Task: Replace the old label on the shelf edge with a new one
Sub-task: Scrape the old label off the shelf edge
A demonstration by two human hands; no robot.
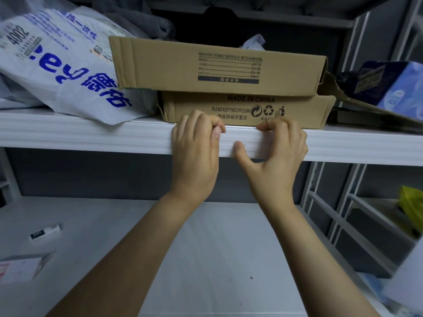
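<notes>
The white shelf edge (91, 133) runs across the middle of the view. Both hands are on it, close together, below a cardboard box. My left hand (194, 152) has its fingers curled, and its thumb and forefinger pinch at the top of the edge. My right hand (279, 152) curls its fingers over the top lip and presses its thumb flat on the front face. Between them lies a short pale strip, the label (242, 137). It is white on white, so its outline is hard to make out. A small strip with a black printed tag (45, 232) lies on the lower shelf at left.
Two flat cardboard boxes (217, 65) are stacked on the shelf just behind the hands. A white printed plastic bag (68, 65) overhangs the edge at left. A blue package (393, 88) sits at right. The lower shelf (206, 248) holds a white box (23, 266). Metal uprights (320, 191) stand at right.
</notes>
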